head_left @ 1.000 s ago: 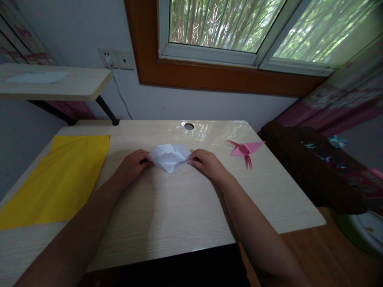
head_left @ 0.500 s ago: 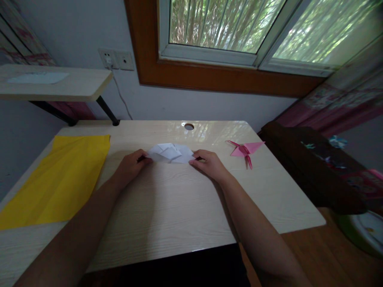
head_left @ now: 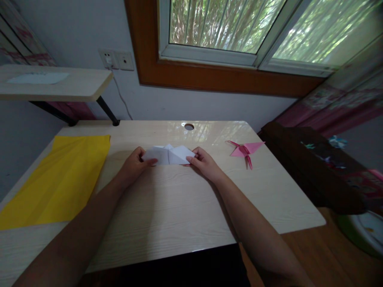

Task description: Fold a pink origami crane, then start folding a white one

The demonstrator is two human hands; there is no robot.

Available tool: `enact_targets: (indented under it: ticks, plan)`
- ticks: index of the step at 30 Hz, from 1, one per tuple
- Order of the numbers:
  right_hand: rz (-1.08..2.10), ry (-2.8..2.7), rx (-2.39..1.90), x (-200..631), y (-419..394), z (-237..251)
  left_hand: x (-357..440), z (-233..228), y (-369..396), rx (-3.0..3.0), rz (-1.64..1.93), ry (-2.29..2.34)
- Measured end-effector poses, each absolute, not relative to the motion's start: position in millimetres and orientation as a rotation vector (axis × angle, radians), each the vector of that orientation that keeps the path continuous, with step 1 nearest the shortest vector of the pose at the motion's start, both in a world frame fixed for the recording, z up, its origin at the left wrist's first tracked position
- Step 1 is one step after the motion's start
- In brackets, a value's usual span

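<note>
A folded piece of white paper (head_left: 168, 155) is stretched between my two hands over the middle of the desk. My left hand (head_left: 138, 161) pinches its left end, the thumb lying on the near face. At the right end, my right hand (head_left: 201, 161) grips the paper in the same way, thumb in front and fingers behind. The paper has a vertical crease near its centre and small peaks along its top edge. Its far side is hidden from me.
A pink folded-paper figure (head_left: 245, 150) lies to the right on the desk (head_left: 179, 211). Yellow paper (head_left: 62, 179) covers part of the left side. A raised shelf (head_left: 83, 85) stands at the back left, and a round hole (head_left: 189, 126) is near the back edge.
The white paper has tilted up, showing a plainer creased face instead of the layered folds. Both thumbs have moved onto its front, and my right hand has shifted slightly left.
</note>
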State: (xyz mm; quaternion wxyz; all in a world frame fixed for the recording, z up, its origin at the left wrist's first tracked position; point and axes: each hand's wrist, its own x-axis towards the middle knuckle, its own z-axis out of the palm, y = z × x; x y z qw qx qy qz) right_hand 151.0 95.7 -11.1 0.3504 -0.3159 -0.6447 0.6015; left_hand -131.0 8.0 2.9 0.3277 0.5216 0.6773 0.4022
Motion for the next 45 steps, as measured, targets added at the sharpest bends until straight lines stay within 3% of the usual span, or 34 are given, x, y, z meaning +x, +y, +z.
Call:
enact_targets:
  ticks: [9, 15, 33, 45]
  plan:
    - [1.446, -1.642, -0.897, 140.0, 93.0, -9.8, -121.7, -7.0, 10.3, 1.359, 1.229, 1.752]
    - [1.411, -1.608, -0.882, 139.8, 95.1, -13.6, -116.4, -7.5, 8.5, 1.290, 1.326, 1.422]
    - [1.532, -1.632, -0.822, 137.5, 88.3, -5.5, -114.5, 6.5, 9.2, 1.382, 0.886, 1.498]
    - [1.494, -1.765, -0.790, 129.9, 78.2, -1.5, -107.3, 9.2, 7.4, 1.330, 0.851, 1.539]
